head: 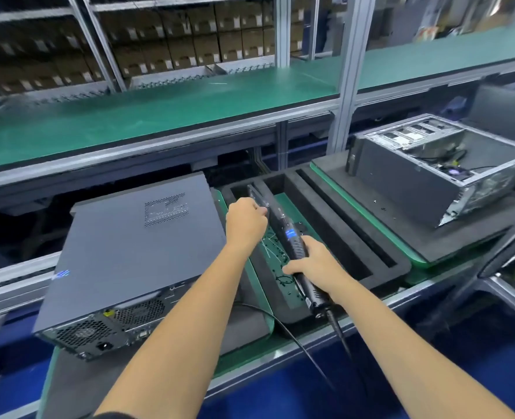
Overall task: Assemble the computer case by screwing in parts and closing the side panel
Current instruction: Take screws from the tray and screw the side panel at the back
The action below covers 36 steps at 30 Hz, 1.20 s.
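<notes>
A closed dark grey computer case (129,261) lies on its side at the left, its vented side panel facing up and its rear ports toward me. My right hand (313,261) grips a black electric screwdriver (292,240) with a blue label, whose tip points away toward my left hand. My left hand (245,220) is curled into a fist just right of the case and pinches something small at the screwdriver's tip; what it is cannot be made out. A second case (443,173) stands open at the right, its inside showing.
Black foam trays (350,225) with long slots lie between the two cases, on green pallets. Small screws are scattered on the green strip (276,252) under my hands. The screwdriver's cable (338,337) trails toward me. A green conveyor shelf (159,116) runs behind, with boxed racks beyond.
</notes>
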Motion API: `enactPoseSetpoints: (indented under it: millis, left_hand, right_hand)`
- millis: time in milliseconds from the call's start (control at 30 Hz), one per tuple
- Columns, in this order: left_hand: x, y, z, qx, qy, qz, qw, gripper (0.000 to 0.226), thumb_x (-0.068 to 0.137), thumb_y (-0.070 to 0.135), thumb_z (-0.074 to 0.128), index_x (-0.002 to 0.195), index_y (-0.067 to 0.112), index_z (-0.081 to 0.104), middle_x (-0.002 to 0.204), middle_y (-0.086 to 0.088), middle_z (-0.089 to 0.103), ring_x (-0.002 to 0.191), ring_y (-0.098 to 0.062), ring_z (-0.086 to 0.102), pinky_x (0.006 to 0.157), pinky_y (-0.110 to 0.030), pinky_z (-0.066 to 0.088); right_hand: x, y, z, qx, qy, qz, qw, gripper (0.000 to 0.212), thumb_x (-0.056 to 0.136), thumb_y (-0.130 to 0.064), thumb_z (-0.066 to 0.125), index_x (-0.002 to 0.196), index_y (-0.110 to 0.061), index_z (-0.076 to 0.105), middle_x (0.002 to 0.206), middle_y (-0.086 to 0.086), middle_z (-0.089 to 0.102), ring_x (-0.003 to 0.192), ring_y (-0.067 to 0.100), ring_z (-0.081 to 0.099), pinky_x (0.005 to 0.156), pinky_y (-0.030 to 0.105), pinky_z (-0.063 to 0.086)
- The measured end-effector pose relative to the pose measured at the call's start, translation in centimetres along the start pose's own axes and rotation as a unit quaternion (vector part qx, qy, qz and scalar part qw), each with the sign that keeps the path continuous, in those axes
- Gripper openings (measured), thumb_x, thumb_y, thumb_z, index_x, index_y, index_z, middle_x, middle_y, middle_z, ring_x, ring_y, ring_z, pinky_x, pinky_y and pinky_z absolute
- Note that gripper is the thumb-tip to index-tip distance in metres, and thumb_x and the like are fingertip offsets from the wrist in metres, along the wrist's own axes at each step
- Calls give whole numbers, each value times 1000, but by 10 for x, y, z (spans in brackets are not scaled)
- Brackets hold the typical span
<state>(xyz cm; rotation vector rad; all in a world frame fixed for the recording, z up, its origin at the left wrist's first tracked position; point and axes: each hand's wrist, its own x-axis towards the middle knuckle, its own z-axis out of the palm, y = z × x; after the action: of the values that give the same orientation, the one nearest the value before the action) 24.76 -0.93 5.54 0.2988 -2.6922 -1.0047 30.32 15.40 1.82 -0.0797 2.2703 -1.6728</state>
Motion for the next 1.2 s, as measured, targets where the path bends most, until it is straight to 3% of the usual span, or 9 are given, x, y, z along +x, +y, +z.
enactPoseSetpoints:
  millis: [133,200,300,467,600,833,1200]
  left_hand:
    - [20,8,43,16,-143,36,989,18,85,-2,51,80,6,67,90,-7,63,79,-23,58,69,-31,51]
    - [28,1,71,28,-176,13,984,22,81,-4,49,84,7,67,95,-7,62,82,-22,55,70,-28,46]
    - [41,-18,114,68,-208,-33,975,18,79,-4,51,83,4,68,92,-14,67,85,-29,63,71,-34,52]
    - [72,-44,158,126,-257,-74,955,21,79,-3,52,89,8,68,96,-15,69,90,-32,64,77,-33,51]
    - [95,-69,179,137,-247,-129,951,26,80,-6,49,94,1,69,97,-19,68,92,-33,64,79,-35,52]
    - [113,-80,222,149,-243,-136,949,22,85,-1,45,99,1,62,100,-22,65,95,-38,62,78,-38,49]
    - [115,-86,245,118,-247,-161,948,20,79,3,43,78,5,63,82,-14,66,80,-35,61,70,-38,52]
  right_hand:
    - [38,10,-30,62,14,47,997,34,76,-3,75,100,-19,56,86,10,64,53,15,63,45,23,50]
    - [61,15,-41,72,-6,57,996,34,77,-3,75,103,-15,57,81,8,65,51,15,63,47,25,50]
    - [101,25,-54,66,-41,70,995,32,78,-5,76,105,-16,60,87,6,69,61,14,67,55,27,52]
    - [162,41,-73,171,-137,104,970,17,91,-12,67,105,-11,57,80,8,69,59,25,63,57,32,52]
    - [204,48,-74,204,-189,134,951,28,97,-19,60,121,-8,52,83,10,72,54,24,63,51,28,53]
    - [253,68,-64,202,-167,150,953,29,76,-26,72,93,-14,53,70,7,59,47,25,57,48,30,48]
    - [271,72,-62,176,-191,143,955,18,92,-9,65,92,-7,47,78,17,53,46,25,54,48,29,48]
